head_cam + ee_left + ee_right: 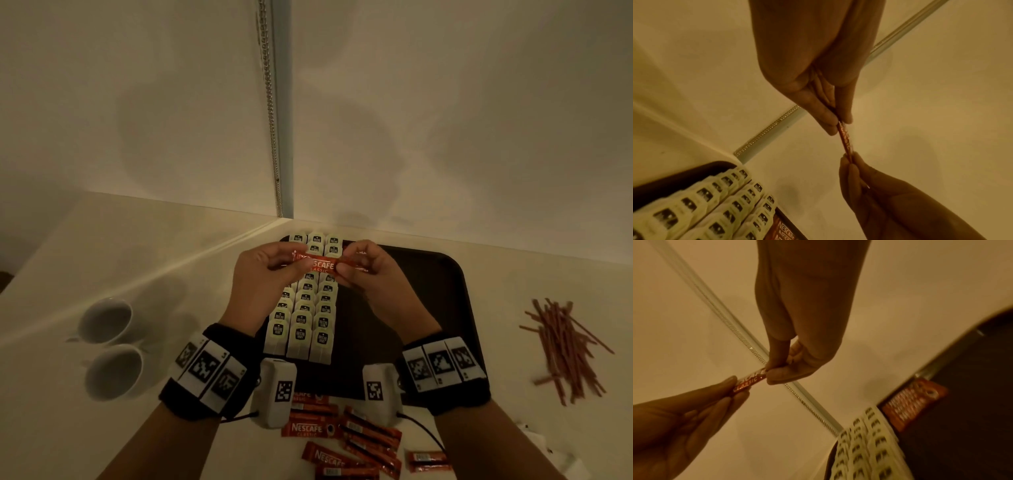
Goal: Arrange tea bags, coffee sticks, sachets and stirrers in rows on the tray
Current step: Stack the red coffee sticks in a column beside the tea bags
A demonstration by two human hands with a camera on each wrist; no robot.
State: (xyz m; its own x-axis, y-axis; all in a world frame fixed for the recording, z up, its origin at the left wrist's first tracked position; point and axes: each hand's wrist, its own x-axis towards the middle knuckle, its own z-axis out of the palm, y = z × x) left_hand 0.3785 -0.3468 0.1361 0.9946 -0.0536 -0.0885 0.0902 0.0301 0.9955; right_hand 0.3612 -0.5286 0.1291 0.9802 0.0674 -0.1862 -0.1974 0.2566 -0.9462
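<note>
Both hands hold one red Nescafe coffee stick (320, 265) level above the dark tray (428, 308). My left hand (279, 262) pinches its left end and my right hand (346, 269) pinches its right end. The left wrist view shows the stick (845, 139) edge-on between the two pinches; the right wrist view shows its printed face (751, 382). Under the hands, white tea bags (301, 322) lie in three rows on the tray's left part. A few coffee sticks (912, 402) lie on the tray beside the far tea bags.
Loose coffee sticks (342, 435) lie on the counter in front of the tray. A heap of brown stirrers (565, 349) is to the right. Two white cups (106, 320) stand at the left. Walls meet in a corner just behind the tray.
</note>
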